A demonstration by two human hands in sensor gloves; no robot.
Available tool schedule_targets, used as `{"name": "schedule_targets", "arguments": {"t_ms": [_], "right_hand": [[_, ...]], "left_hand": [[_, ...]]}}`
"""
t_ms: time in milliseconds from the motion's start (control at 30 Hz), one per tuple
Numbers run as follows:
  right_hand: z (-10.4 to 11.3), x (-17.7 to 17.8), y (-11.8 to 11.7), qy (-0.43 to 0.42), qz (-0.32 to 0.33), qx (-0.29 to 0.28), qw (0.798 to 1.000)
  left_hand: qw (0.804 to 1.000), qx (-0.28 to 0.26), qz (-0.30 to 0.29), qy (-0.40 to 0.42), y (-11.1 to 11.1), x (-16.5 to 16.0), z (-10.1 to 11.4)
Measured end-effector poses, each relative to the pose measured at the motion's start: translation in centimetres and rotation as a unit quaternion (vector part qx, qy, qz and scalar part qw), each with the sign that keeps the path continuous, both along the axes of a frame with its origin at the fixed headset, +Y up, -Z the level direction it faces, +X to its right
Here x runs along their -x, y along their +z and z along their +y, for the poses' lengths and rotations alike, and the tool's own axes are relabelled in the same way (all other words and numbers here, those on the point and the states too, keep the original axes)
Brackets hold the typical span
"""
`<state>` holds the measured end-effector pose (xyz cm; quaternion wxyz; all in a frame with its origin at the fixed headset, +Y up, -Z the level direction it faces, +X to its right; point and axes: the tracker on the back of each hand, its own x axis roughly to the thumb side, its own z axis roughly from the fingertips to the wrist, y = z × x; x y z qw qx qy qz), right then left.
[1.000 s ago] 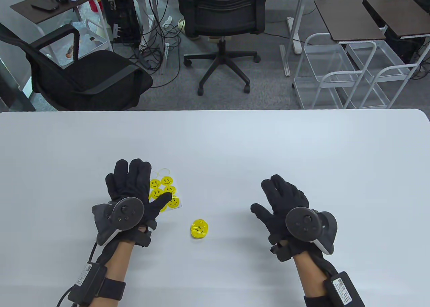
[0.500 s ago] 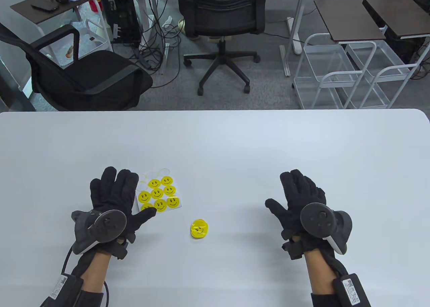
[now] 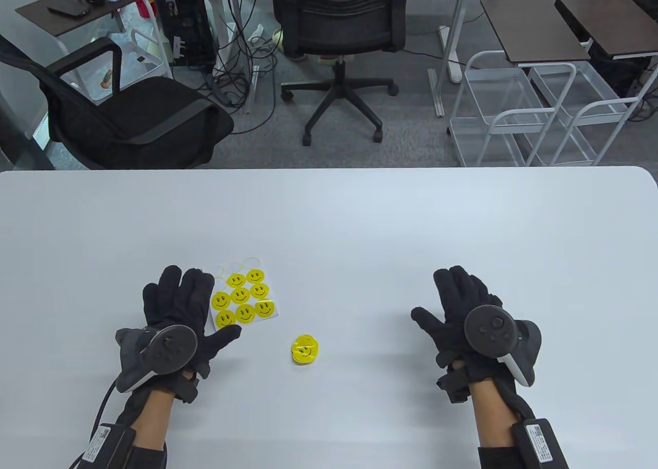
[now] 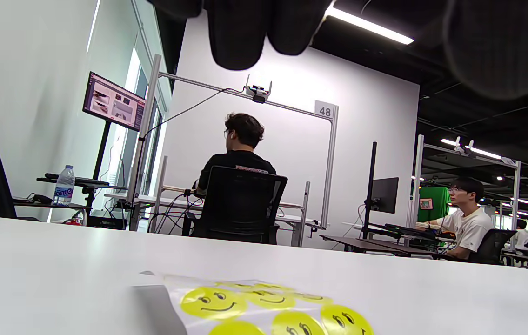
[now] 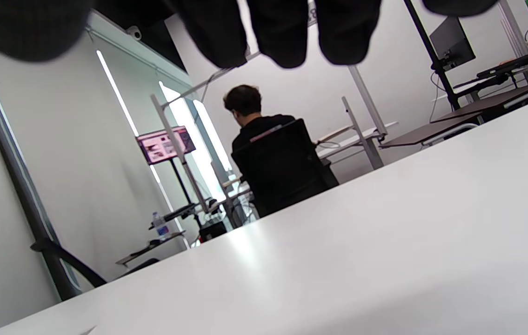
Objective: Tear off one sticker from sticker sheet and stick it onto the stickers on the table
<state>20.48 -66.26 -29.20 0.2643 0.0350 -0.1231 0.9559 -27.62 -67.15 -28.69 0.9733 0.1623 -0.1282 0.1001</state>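
A white sticker sheet [image 3: 244,297] with several yellow smiley stickers lies on the white table [image 3: 329,222]; it also shows in the left wrist view [image 4: 264,309]. A small stack of yellow smiley stickers [image 3: 305,350] sits on the table to its lower right. My left hand [image 3: 180,310] lies flat and open just left of the sheet, its thumb reaching under the sheet's near edge. My right hand [image 3: 457,310] lies open and empty on the table far to the right of the stack.
Beyond the table's far edge stand two black office chairs [image 3: 339,32], white wire carts [image 3: 519,114] and small brown side tables [image 3: 534,30]. In the wrist views, people sit at other desks [image 4: 240,172].
My left hand slid left and toward me off the sheet, uncovering its stickers. My right hand moved right and toward me. The sheet and the stack stayed put.
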Motion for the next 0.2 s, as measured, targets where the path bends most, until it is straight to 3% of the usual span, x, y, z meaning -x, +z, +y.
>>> {"name": "schedule_targets", "arguments": {"t_ms": [200], "right_hand": [[-0.12,0.70,0.00,0.008,0.018,-0.001,1.000]], "left_hand": [[1.000,0.016,0.007,0.007,-0.39,0.40,-0.41]]}}
